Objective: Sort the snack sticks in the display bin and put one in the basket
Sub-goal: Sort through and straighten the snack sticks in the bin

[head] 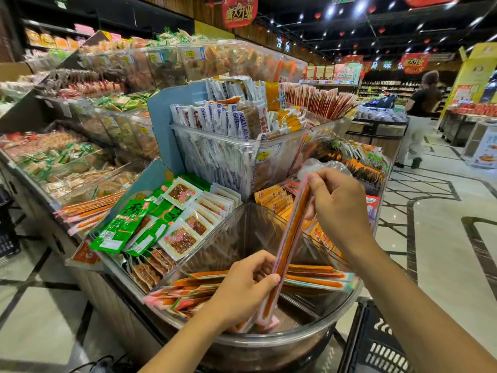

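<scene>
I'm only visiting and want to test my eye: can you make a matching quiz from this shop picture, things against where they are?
Things:
1 held snack stick
2 green packets
3 black basket
4 white packets

Places:
A upright in the upper clear bin
B low down, lower right corner
C gripped between left hand and right hand
D just left of the round bin

Pairs: 1-C; 2-D; 3-B; 4-A
</scene>
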A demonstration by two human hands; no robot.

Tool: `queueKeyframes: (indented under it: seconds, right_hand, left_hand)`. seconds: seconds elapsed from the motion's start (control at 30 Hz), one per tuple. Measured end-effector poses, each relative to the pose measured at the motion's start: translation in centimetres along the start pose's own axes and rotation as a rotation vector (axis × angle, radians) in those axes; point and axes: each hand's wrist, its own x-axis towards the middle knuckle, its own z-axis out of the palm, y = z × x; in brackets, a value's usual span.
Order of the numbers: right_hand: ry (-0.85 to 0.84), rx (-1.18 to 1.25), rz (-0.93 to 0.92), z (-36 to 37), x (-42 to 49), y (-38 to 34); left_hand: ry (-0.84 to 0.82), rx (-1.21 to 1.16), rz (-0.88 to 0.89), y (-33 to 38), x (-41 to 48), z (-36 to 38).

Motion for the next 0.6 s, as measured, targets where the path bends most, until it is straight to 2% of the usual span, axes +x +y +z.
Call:
queueKeyframes:
  seconds: [0.13,0.27,0.37,0.6]
  right_hand:
    - [-0.028,-0.02,0.032,-0.2,0.0,-0.1]
    - [-0.08,0.13,0.122,-0.2,-0.2,-0.5]
    - [-0.187,0.139,0.151,0.3,-0.9,-0.3]
    - [-0.466,-0.035,0.128,1.8,-3.0,1.1]
  left_hand:
    - [0.018,0.002,-0.004,-0.2,0.0,0.0]
    - [0.036,-0.016,-0.005,-0.1,0.1,0.0]
    - [0.078,-0.045,0.002,-0.1,0.0,-0.1]
    - [0.151,-0.09,0.008,0.0,0.2,-0.4]
